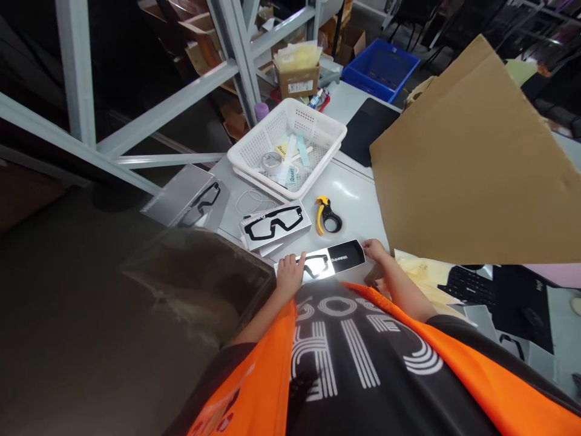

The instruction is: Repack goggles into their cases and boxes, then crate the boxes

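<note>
Glasses box point(323, 261), level between the two hands: the left hand point(289, 275) is clamped over its left part, while the right hand point(374, 249) has fingertips at the right end, pinching or merely touching, I can't tell! Just beyond, a second box point(275, 224) lies left, a yellow tape dispenser point(320, 216) right, with the white basket point(242, 158) farther off.

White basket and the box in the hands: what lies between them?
In the head view, a box picturing glasses and a yellow-and-black tool lie between them.
</note>
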`<state>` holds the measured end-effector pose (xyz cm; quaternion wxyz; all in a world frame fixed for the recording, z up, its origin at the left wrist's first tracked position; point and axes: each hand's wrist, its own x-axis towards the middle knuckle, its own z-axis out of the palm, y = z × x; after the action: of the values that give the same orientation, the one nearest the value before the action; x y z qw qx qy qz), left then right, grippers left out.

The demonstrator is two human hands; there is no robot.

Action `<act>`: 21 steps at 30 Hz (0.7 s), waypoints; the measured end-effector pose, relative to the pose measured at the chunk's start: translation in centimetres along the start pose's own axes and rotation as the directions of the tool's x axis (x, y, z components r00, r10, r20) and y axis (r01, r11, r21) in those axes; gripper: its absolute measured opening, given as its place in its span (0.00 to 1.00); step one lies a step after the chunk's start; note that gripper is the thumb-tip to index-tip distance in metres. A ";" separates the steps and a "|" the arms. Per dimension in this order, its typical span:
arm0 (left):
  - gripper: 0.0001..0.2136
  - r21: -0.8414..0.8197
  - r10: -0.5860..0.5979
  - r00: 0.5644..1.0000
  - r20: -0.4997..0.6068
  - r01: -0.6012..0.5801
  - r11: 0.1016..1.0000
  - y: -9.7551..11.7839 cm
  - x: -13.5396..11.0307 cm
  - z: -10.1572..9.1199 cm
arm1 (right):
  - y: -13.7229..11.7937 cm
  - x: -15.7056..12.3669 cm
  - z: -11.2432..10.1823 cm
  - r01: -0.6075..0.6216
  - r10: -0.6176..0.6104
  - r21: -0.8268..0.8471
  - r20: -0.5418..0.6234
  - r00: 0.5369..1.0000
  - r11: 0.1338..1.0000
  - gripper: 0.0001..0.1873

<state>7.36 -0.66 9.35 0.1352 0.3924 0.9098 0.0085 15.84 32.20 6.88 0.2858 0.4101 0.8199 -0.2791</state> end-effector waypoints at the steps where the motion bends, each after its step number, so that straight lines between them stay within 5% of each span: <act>1: 0.25 0.007 -0.003 1.000 0.000 0.003 1.000 0.0 0.0 0.0 | 0.1 0.1 -0.1 -0.003 0.003 -0.002 -0.002 1.000 1.000 0.14; 11: 0.25 0.055 0.017 1.000 0.020 -0.018 0.998 -1.1 0.0 -1.0 | -0.2 0.3 -0.2 -0.001 0.002 0.040 -0.024 1.000 0.999 0.14; 17: 0.41 0.036 0.051 0.998 0.036 -0.052 0.998 -1.6 1.0 -1.2 | -1.8 -0.8 -1.1 -0.001 0.010 0.056 -0.171 0.985 0.998 0.14; 21: 0.48 -0.106 0.196 0.981 0.005 -0.194 0.975 0.4 3.3 -1.6 | -2.8 -3.5 -1.4 0.046 -0.045 -0.004 -0.343 0.938 0.999 0.16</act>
<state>5.10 2.08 10.15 0.1611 0.4722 0.8641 0.0665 14.90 29.90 10.91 0.1314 0.4338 0.8659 -0.2116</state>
